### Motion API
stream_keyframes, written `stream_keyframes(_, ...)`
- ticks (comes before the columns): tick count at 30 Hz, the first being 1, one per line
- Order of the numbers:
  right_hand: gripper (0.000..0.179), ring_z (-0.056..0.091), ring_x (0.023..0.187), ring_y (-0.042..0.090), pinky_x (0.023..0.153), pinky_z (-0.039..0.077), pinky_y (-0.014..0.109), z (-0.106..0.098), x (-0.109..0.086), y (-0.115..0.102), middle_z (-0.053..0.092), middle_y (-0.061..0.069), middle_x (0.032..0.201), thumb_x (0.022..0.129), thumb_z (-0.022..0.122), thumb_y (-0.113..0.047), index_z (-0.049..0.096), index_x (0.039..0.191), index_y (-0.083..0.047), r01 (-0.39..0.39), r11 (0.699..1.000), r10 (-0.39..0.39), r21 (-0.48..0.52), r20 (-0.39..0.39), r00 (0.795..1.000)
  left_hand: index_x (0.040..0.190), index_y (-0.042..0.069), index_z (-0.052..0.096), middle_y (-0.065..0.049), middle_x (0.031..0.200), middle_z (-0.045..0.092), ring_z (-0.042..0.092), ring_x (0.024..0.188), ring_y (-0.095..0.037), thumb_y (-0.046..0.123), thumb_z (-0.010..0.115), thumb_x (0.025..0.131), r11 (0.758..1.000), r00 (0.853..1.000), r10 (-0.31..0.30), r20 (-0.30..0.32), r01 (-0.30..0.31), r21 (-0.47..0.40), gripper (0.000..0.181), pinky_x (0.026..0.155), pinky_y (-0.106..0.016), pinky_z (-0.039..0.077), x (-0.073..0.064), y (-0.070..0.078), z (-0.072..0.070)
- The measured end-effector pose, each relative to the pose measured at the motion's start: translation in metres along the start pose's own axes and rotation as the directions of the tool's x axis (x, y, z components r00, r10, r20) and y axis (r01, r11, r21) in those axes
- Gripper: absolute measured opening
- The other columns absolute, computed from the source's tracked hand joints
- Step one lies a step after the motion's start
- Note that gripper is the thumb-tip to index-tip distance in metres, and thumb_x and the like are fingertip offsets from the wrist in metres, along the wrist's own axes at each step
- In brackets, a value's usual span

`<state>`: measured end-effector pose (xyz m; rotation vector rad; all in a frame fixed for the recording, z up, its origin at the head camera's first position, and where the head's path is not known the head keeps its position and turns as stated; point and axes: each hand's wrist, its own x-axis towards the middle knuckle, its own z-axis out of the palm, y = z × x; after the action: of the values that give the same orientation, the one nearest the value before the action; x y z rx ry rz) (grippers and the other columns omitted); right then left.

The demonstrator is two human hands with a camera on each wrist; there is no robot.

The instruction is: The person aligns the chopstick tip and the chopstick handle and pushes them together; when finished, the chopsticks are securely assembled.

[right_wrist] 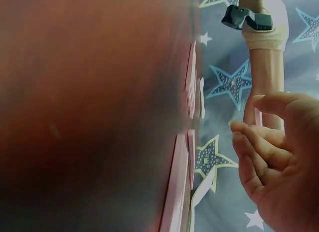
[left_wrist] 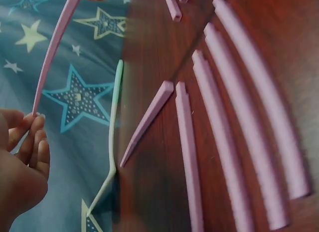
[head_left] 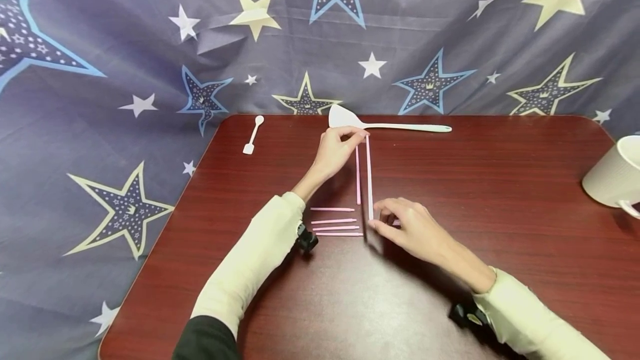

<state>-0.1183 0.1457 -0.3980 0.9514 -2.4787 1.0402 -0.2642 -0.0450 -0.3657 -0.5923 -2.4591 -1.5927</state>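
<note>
A long pink stick [head_left: 369, 182] is held lengthwise between both hands, above the table. My left hand [head_left: 336, 150] pinches its far end between thumb and fingertips, as the left wrist view also shows. At its near end, my right hand [head_left: 412, 228] has thumb and curled fingers around the tip; the right wrist view shows a bit of pink between them. Another pink stick [head_left: 358, 176] lies parallel on the table, just left of the held one. Several shorter-looking pink sticks [head_left: 334, 221] lie crosswise in a row near my left wrist. More pink [head_left: 396, 223] peeks out behind my right fingers.
A white spatula [head_left: 400, 126] lies along the table's back edge, beyond my left hand. The small white spoon-like tool [head_left: 253, 135] is at the back left. A white mug [head_left: 612, 174] stands at the far right. Star-patterned cloth [head_left: 320, 43] hangs behind the brown table [head_left: 500, 182].
</note>
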Motion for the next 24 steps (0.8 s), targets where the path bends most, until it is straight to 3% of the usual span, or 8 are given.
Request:
stream_keyframes(7,0.010,0.064,0.075,0.012,0.068,0.053,0.034,0.001,0.013,0.014,0.069,-0.005,0.083,0.093,0.077,-0.013,0.072,0.100,-0.007,-0.089,0.995,0.092,-0.042,0.085,0.992,0.106,0.003,0.080,-0.013,0.093,0.077,0.069,0.092,-0.020,0.015,0.063,0.102,0.990,0.997,-0.031,0.064,0.022,0.136,0.021,0.082,-0.026,0.046,0.016,-0.014,0.001)
stream_keyframes(11,0.010,0.060,0.070,0.012,0.065,0.050,0.033,0.002,0.020,0.017,0.065,-0.008,0.077,0.094,0.077,-0.014,0.072,0.099,-0.007,-0.098,0.993,0.105,-0.060,0.120,0.987,0.107,0.006,0.080,-0.012,0.095,0.077,0.068,0.091,-0.018,0.016,0.062,0.102,0.978,0.993,-0.068,0.098,0.047,0.202,0.022,0.084,-0.026,0.046,0.024,-0.021,0.001)
stream_keyframes(16,0.012,0.059,0.068,0.011,0.066,0.051,0.036,0.005,0.027,0.021,0.064,-0.008,0.075,0.093,0.077,-0.015,0.071,0.098,-0.005,-0.111,0.991,0.122,-0.077,0.141,0.983,0.110,0.007,0.081,-0.011,0.099,0.077,0.068,0.085,-0.016,0.018,0.062,0.102,0.971,0.986,-0.115,0.124,0.085,0.224,0.023,0.083,-0.025,0.046,0.031,-0.027,0.003)
stream_keyframes(24,0.010,0.057,0.068,0.013,0.065,0.051,0.038,0.008,0.032,0.029,0.062,-0.006,0.074,0.094,0.075,-0.013,0.071,0.097,-0.005,-0.111,0.985,0.132,-0.135,0.161,0.978,0.111,0.007,0.081,-0.004,0.109,0.076,0.060,0.092,-0.014,0.019,0.062,0.102,0.962,0.981,-0.135,0.142,0.095,0.256,0.024,0.086,-0.026,0.044,0.040,-0.034,0.006)
